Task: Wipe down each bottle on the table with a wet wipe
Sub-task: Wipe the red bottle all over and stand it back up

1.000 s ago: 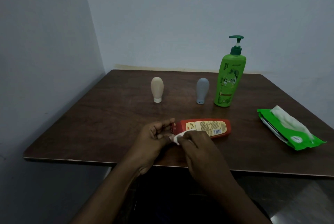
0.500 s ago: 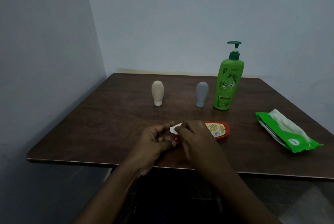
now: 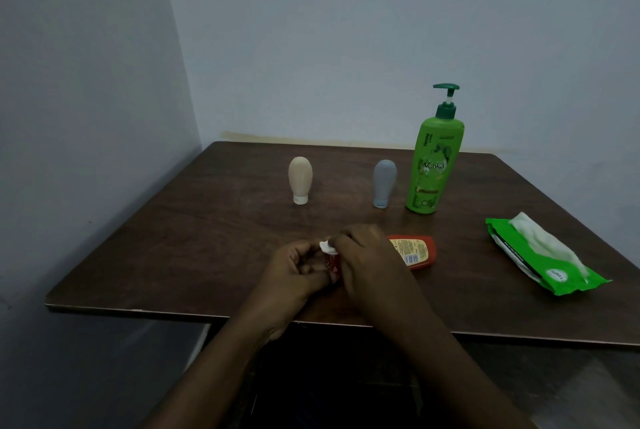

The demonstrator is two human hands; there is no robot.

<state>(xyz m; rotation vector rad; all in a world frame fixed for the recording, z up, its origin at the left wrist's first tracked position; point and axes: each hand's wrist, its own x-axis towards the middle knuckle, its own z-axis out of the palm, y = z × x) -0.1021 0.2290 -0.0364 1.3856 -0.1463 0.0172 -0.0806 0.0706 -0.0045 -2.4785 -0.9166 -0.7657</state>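
Red bottle (image 3: 415, 253) mid-wipe: left hand (image 3: 298, 272) grips it, right hand (image 3: 367, 260) pinches wipe (image 3: 326, 248); beige bottle (image 3: 300, 179), grey bottle (image 3: 384, 182), pump bottle (image 3: 433, 168) likely pending.

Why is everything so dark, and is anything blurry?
Head view: dim light makes the table nearly black; the left hand on the red bottle and right hand pinching the wet wipe look soft; the green pump bottle has a readable label.

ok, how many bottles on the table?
4. Beige bottle standing back left; grey bottle right of it; green pump bottle beside the grey; red bottle lying in front, left hand gripping it, right hand holding a wet wipe against it. None apparently hidden.
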